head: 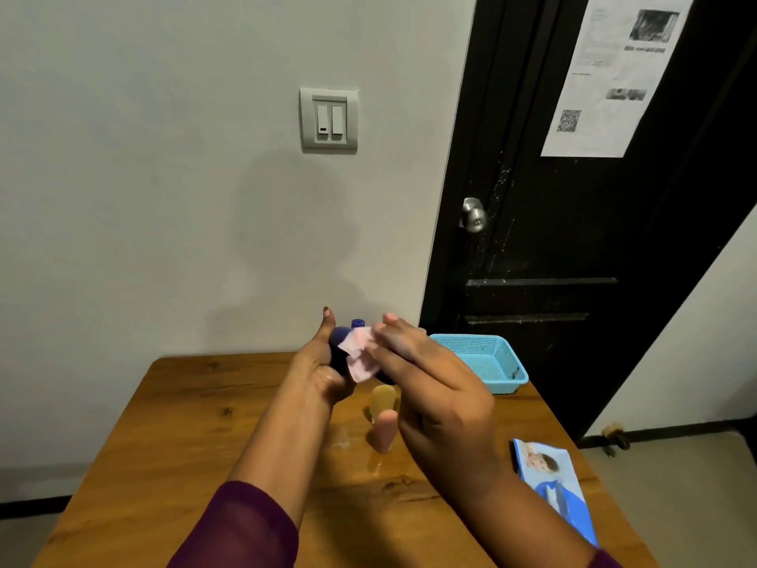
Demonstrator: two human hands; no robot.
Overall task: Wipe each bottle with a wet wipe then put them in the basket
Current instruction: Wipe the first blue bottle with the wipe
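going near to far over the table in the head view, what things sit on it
wet wipe pack → pink bottle → yellow bottle → blue basket. The purple bottle is held up off the table, so it is left out.

Left of the basket (506, 364), the purple bottle (338, 339) is largely hidden by the wipe (360, 360), left hand (321, 373) and right hand (434, 387); its label is unreadable.

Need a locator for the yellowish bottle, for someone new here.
On the wooden table, two small bottles stand near the middle. The yellowish bottle is the farther one, right behind the pink bottle. Its amber-yellow colour sets it apart from that pink neighbour.
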